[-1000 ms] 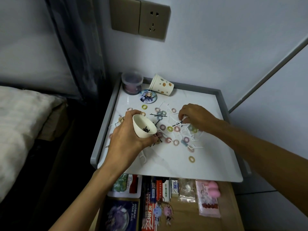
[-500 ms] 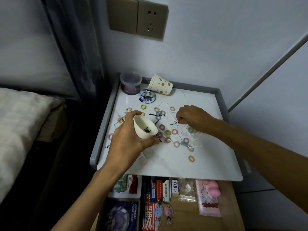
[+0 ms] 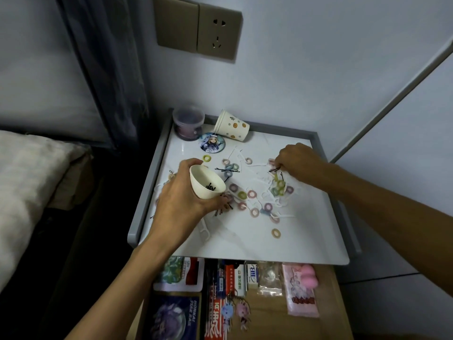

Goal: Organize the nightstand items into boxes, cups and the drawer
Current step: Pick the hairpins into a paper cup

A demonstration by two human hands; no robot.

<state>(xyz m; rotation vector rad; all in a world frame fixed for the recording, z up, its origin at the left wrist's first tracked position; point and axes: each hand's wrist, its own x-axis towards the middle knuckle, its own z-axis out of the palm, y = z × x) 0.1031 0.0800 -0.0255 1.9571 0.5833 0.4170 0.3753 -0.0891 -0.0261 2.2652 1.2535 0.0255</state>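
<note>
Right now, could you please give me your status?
Left hand holds small white cup, black hairpins inside. Right hand pinches another black hairpin. White floss picks, coloured hair rings scattered.

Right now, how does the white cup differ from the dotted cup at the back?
The white cup is gripped tilted by the left hand; the dotted cup lies on its side on the nightstand, untouched. The white cup is plain; the dotted cup has orange and green spots. The white cup holds black hairpins; the dotted cup's inside is hidden. Both are small and pale.
</note>
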